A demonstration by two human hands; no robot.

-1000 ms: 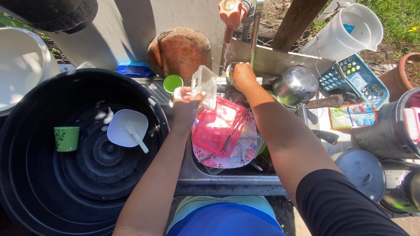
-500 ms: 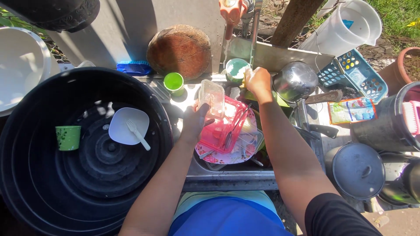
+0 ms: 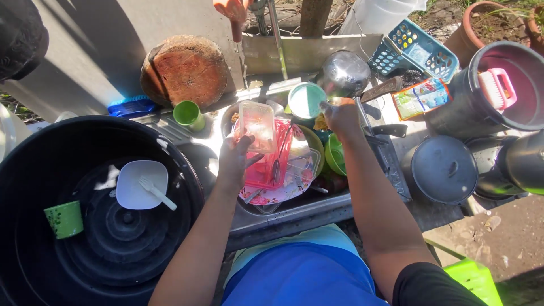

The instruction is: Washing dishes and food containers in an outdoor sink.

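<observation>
Near the middle of the frame, the left hand (image 3: 235, 158) holds a clear square plastic box (image 3: 258, 124) in its fingers. The right hand (image 3: 341, 118) fingers grip a yellow sponge (image 3: 321, 122) beside a round pale-green bowl (image 3: 306, 100).

left hand (image 3: 237, 157) raised, fingers curled in a grip; right hand (image 3: 341, 117) closed, arm extended forward
</observation>
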